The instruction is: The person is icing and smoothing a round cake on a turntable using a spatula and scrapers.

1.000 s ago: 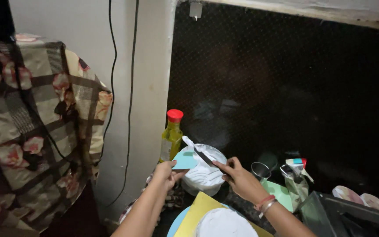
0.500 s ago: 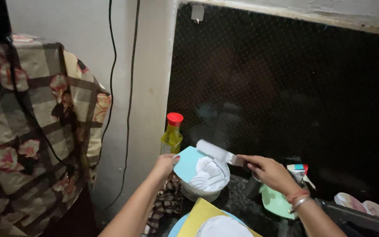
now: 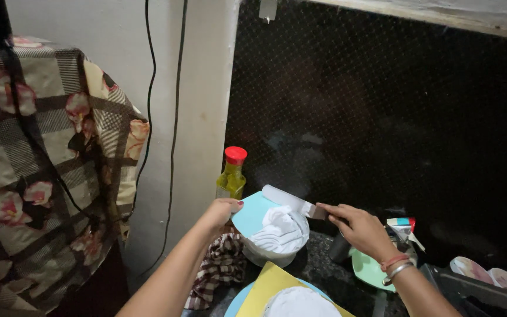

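At the far left I see a checked, flower-printed cloth [image 3: 42, 170] hanging beside a pale wall with two dark cables [image 3: 171, 117] running down it. Moving right, a yellow bottle with a red cap [image 3: 232, 174] stands at the back left corner of the bench, against the wall. Just in front of it my left hand [image 3: 221, 212] grips the rim of a light blue lid [image 3: 252, 212], tilted up over a white tub [image 3: 274, 249]; a crumpled white cloth or wrapper [image 3: 280, 230] sits in the tub's mouth. A dark checked rag [image 3: 221, 267] lies below the tub at the bench's left edge. My right hand [image 3: 356, 229] is closed on the handle of a flat spatula [image 3: 291, 199], its blade resting across the tub's top. The hands are apart, one either side of the tub. I judge the step to be opening up the tub; next would call for steadying the lid while working the blade under the white material. Further right are a green plate [image 3: 368, 270] and small packets, unclear.
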